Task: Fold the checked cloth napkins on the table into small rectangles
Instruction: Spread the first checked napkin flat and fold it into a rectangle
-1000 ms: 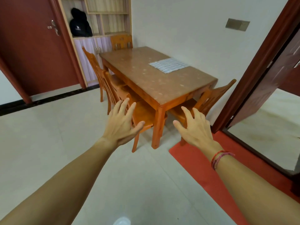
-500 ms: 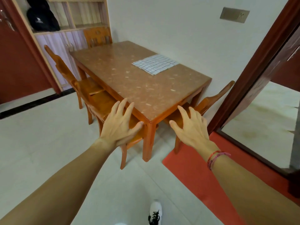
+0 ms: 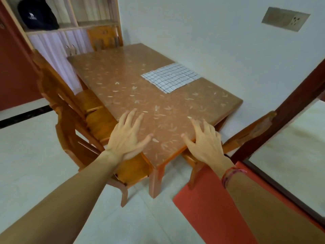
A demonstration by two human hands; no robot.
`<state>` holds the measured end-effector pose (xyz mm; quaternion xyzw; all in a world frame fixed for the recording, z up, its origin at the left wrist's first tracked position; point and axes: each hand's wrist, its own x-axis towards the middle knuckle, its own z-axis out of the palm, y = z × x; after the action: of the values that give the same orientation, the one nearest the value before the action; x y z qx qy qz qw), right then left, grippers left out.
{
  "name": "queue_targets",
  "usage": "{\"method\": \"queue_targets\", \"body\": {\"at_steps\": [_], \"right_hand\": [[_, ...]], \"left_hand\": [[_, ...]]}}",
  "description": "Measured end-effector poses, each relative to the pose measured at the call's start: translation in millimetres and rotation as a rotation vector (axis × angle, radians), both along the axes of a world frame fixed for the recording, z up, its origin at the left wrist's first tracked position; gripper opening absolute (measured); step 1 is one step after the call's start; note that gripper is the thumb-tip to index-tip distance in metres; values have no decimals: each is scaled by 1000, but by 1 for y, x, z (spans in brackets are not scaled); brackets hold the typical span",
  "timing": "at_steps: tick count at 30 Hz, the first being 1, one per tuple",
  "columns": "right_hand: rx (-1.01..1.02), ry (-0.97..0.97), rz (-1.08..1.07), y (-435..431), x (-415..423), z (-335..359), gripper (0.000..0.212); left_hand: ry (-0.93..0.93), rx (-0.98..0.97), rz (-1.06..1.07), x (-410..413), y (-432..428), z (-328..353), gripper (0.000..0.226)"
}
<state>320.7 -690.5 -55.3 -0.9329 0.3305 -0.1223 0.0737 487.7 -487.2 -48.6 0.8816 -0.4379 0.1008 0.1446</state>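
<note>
a view from a head camera looking down over two bare outstretched arms toward a dining worktop (image 3: pixel 133 88) set in the corner of a room. at far left a red door (image 3: pixel 12 71) and a shelf unit holding a dark bag (image 3: pixel 37 14); below them wooden chairs (image 3: pixel 73 120) are tucked along the left side of the worktop. the left hand (image 3: pixel 127 138) is spread wide and empty, palm down, over the near left edge of the worktop; whether it touches the surface cannot be told. the right hand (image 3: pixel 204 141) is likewise spread and empty, over the near right edge, with a red cord bracelet (image 3: pixel 232 174) on its wrist. the checked napkin (image 3: pixel 171 77) lies flat on the far right part of the worktop, close to the white wall, well apart from both hands. folding has not begun. the likely trouble from here: the napkin is a long reach across the worktop, so dragging it nearer by one corner could bunch or skew it, and the near chair (image 3: pixel 246 136) and red mat (image 3: pixel 211 208) at right could get in the way of stepping closer. it looks like more than one napkin overlapping, but how many cannot be made out. the chairs at left are blurred, the door frame (image 3: pixel 281 117) at right cuts off the next room, and the person's feet are out of view.
</note>
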Motion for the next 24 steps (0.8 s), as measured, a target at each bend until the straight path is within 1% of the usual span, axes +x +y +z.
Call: {"method": "queue_targets", "body": {"at_steps": [8, 18, 24], "right_hand": [[52, 28, 1, -58, 86, -18, 68], [79, 68, -91, -118, 208, -36, 66], [130, 102, -124, -149, 256, -38, 66]], "left_hand": [[65, 51, -5, 85, -62, -20, 81], [161, 60, -48, 218, -137, -43, 82], [199, 81, -98, 272, -178, -47, 87]]}}
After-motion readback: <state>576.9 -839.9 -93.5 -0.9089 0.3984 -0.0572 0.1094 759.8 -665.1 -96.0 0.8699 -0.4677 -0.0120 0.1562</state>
